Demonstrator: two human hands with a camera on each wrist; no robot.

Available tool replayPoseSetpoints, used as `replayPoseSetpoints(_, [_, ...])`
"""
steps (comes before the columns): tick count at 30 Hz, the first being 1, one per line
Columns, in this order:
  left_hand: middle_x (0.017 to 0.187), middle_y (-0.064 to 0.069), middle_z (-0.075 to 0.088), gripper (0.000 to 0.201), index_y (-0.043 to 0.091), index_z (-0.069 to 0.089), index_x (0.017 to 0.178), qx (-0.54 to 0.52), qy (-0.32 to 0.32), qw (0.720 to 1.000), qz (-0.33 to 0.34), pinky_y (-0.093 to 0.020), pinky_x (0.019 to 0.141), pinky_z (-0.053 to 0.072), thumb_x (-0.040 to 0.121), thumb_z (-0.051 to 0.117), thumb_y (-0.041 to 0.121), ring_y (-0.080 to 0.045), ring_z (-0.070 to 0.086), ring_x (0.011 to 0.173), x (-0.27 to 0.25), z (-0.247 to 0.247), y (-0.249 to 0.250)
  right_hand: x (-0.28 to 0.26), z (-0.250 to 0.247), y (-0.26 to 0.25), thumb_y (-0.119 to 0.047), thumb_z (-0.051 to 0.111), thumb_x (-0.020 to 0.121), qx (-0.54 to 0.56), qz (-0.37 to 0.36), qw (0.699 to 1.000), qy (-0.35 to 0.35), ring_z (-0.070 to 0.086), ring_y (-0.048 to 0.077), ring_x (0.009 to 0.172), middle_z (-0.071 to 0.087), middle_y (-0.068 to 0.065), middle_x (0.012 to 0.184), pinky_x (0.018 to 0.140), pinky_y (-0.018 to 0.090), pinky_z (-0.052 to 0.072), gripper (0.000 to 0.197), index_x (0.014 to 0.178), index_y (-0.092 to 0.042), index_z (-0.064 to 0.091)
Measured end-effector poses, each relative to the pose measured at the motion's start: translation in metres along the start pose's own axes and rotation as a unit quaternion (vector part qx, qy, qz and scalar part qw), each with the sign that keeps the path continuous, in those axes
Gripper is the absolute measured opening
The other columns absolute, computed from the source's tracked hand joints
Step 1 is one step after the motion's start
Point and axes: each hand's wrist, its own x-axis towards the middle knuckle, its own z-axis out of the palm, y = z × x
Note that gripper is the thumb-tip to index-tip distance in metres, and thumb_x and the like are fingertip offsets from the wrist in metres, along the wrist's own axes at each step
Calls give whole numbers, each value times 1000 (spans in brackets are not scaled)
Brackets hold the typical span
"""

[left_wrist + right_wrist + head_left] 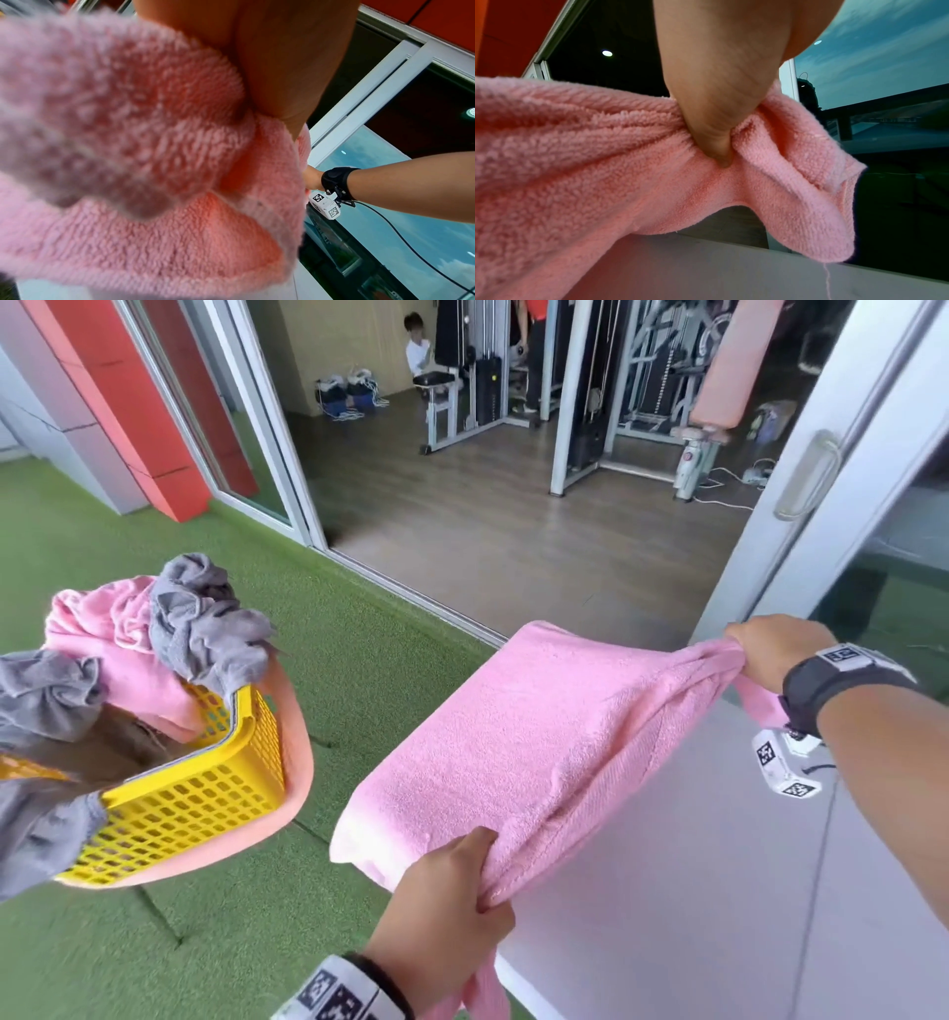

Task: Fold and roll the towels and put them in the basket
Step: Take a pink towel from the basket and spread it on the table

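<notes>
Above the pale table [719, 891], the left hand [447, 911] and right hand [775, 649] each grip a bunched end of the pink towel [524, 742]. Its far edge overhangs the table's edge, well apart from the yellow basket [195, 793].

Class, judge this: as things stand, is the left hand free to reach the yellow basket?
Probably not yet: the left hand grips the pink towel, whose other end the right hand holds. The yellow basket sits unobstructed to its left.

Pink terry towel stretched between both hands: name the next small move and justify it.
Probably lower the pink terry towel flat onto the pale grey tabletop. The left hand and right hand each grip a bunched end, holding it taut in the air, so it needs a surface before rolling.
</notes>
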Motion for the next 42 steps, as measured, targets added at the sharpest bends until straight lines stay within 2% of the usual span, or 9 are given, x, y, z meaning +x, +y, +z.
replayPoseSetpoints(5, [83,11,54,33,28,50,107,26,15,1000,-10,-27,66,42,75,59,33,-12,53,74,-9,42,55,-12,24,54,-29,71,75,6,-27,1000,14,61,22,73,54,-8,73,65,33,54,21,75,-30,50])
replayPoseSetpoints(9, [81,12,53,28,27,49,100,38,26,998,-40,-23,60,38,75,59,32,-11,52,72,-18,84,108,-23,49,97,-25,69,72,10,-67,998,17,58,22,70,52,-6,72,61,31,51,25,74,-31,45])
replayPoseSetpoints(13, [79,13,52,24,29,46,97,46,8,996,-69,-18,57,36,76,58,31,-7,51,70,-32,129,157,-36,77,138,-22,72,70,9,-99,995,16,61,27,80,56,-3,77,61,30,47,31,75,-30,42])
replayPoseSetpoints(17, [85,12,55,30,28,50,108,55,-16,995,-78,-17,62,41,80,59,30,-7,55,75,-48,162,194,-60,107,175,-23,65,74,27,-103,994,14,58,29,87,49,-3,77,64,34,50,26,77,-30,40])
replayPoseSetpoints(22, [90,13,56,37,27,49,115,47,-23,996,-68,-26,73,47,80,57,33,-9,56,81,-67,190,222,-99,130,212,-25,67,74,9,-84,995,58,52,27,93,44,-4,82,63,35,42,23,92,-25,52])
replayPoseSetpoints(28, [93,10,59,37,28,49,111,55,-19,998,-32,-32,74,44,76,58,38,-17,57,84,-84,215,241,-139,137,246,-20,69,80,-25,-39,994,95,52,31,97,60,6,96,69,38,41,26,103,-18,58])
replayPoseSetpoints(34, [84,10,54,28,27,45,99,41,-35,998,-16,-31,69,45,77,58,38,-14,55,76,-111,238,260,-184,147,271,-19,66,80,-12,-25,998,60,50,31,101,59,7,100,72,38,39,26,104,-16,58])
replayPoseSetpoints(40, [81,8,55,25,27,45,95,33,-18,999,-15,-30,68,44,79,59,41,-12,54,74,-129,263,290,-207,147,303,-11,64,77,14,-35,998,50,49,30,101,48,1,88,71,37,37,23,97,-18,55])
replayPoseSetpoints(42, [78,9,53,25,27,45,96,35,-11,999,-19,-28,66,42,79,60,40,-11,52,73,-130,273,305,-210,149,317,-10,64,76,15,-42,998,54,49,31,102,51,3,90,70,37,36,25,96,-19,53])
